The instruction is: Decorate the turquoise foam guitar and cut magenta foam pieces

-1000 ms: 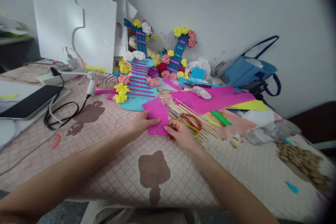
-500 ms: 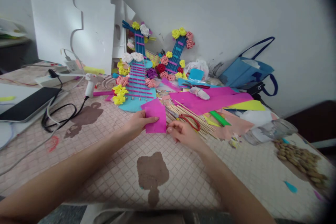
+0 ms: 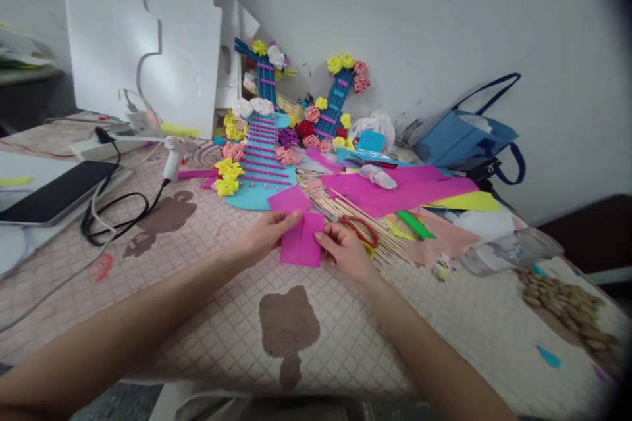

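A rectangle of magenta paper point(image 3: 302, 247) is held up between both hands, just above the table. My left hand point(image 3: 264, 235) grips its upper left side, thumb on top. My right hand point(image 3: 344, 248) pinches its right edge between thumb and fingers. Behind it, another magenta paper piece point(image 3: 288, 198) lies against the light blue base of a craft guitar point(image 3: 264, 151) trimmed with paper flowers. Close to my right hand lie red-handled scissors point(image 3: 364, 229) and a bundle of thin wooden sticks point(image 3: 345, 209).
At left are a white glue gun point(image 3: 172, 156), its black cord and a black tablet-like device point(image 3: 56, 192). Large magenta sheets point(image 3: 409, 187) cover the back right. A clear jar point(image 3: 513, 250), peanut-like shells point(image 3: 567, 302) and a blue bag point(image 3: 464, 135) are on the right.
The magenta rectangle has come down slightly and toward the right. My right hand, formerly beside its edge, now pinches it. The view has shifted a little.
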Demonstrator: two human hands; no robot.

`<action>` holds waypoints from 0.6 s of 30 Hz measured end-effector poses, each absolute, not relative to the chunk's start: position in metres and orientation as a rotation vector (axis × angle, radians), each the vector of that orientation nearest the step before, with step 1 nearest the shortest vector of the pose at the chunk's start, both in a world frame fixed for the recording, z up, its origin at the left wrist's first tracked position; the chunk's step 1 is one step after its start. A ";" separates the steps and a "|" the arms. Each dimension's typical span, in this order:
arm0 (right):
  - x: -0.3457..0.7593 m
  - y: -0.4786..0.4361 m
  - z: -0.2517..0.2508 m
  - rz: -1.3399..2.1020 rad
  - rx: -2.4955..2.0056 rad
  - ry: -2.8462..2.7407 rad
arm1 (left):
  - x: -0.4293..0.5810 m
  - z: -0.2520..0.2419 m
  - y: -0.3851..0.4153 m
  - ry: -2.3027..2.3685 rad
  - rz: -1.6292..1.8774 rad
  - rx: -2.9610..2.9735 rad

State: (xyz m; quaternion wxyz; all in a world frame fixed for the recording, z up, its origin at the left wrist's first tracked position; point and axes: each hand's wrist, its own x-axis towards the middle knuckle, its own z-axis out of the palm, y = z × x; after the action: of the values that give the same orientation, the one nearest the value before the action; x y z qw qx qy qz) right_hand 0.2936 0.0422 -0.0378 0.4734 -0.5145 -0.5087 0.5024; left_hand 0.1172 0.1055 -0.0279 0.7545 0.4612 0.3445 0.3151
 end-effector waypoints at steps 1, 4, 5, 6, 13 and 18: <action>0.294 0.042 -0.039 1.235 -1.263 -1.220 | 0.118 -0.027 0.105 0.742 0.692 0.973; 0.294 0.042 -0.041 1.248 -1.268 -1.185 | 0.120 -0.023 0.107 0.708 0.661 0.904; 0.293 0.041 -0.041 1.251 -1.268 -1.178 | 0.120 -0.023 0.107 0.704 0.652 0.900; 0.292 0.041 -0.041 1.251 -1.269 -1.171 | 0.120 -0.023 0.107 0.701 0.647 0.908; 0.306 0.043 -0.027 1.059 -1.389 -1.417 | 0.117 -0.032 0.104 0.824 0.662 1.168; 0.356 0.045 -0.005 0.366 -1.743 -1.768 | 0.115 -0.035 0.109 0.831 0.688 1.102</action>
State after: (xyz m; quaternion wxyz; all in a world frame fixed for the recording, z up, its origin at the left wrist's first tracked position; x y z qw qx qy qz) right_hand 0.3556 0.0451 -0.0047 0.3108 -0.6600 -0.6697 0.1386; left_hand 0.1152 0.1094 -0.0349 0.7173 0.4979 0.3754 0.3110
